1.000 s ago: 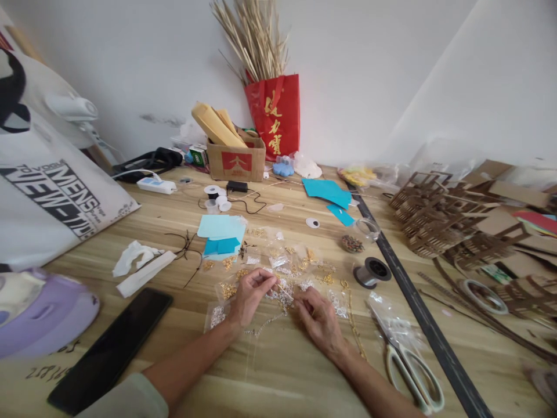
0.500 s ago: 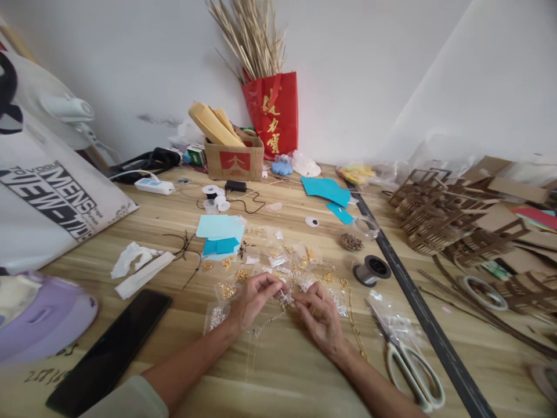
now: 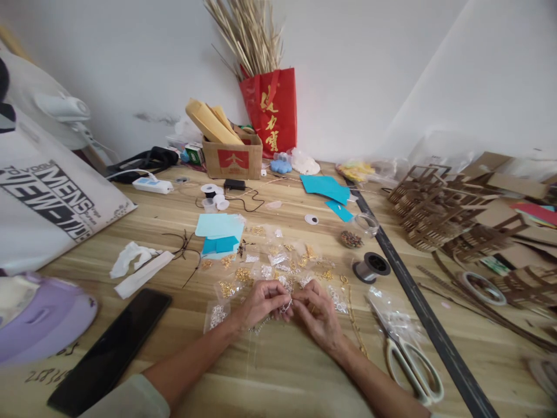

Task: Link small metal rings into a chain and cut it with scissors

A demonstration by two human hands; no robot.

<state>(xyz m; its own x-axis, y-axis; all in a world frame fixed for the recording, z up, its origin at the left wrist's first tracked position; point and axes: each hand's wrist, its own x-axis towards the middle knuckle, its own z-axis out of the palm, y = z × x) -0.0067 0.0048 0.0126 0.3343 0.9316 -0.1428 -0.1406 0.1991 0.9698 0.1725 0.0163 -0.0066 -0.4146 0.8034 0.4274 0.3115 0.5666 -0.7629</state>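
Note:
My left hand [image 3: 266,303] pinches a thin silver chain [image 3: 260,326], part of which trails under the palm onto the table. Fingertip to fingertip with it, my right hand [image 3: 317,313] is closed in a pinch at the same spot; what sits between its fingers is too small to make out. Small clear bags of gold findings [image 3: 226,288] and silver rings [image 3: 217,315] lie around both hands. A gold chain [image 3: 355,325] stretches along the table just right of my right hand.
White-handled scissors [image 3: 409,366] and a wire spool [image 3: 371,267] lie on the right, beside a dark strip [image 3: 418,296]. Brown woven baskets [image 3: 435,209] crowd the far right. At left are a black phone [image 3: 111,348] and a purple object [image 3: 47,319]. Behind stands a cardboard box [image 3: 232,159].
Both hands have dropped slightly toward me and drawn together, so their fingertips now meet. The left fingers have curled further around the silver chain.

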